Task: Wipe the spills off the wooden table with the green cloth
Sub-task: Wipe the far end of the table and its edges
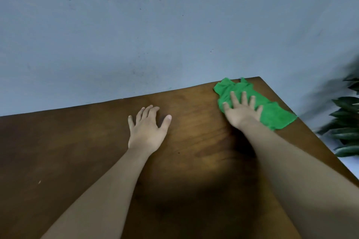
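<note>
The green cloth [274, 113] lies rumpled near the far right corner of the dark wooden table [77, 151]. My right hand [241, 110] rests flat on top of the cloth, fingers spread, pressing it to the wood. My left hand [147, 126] lies palm down on the bare wood near the table's middle, fingers apart and holding nothing. I cannot make out any spill on the surface; the picture is a little blurred.
A blue-grey wall [155, 25] stands right behind the table's far edge. A dark green leafy plant [347, 122] sits beyond the table's right edge. My own shadow darkens the wood between my forearms.
</note>
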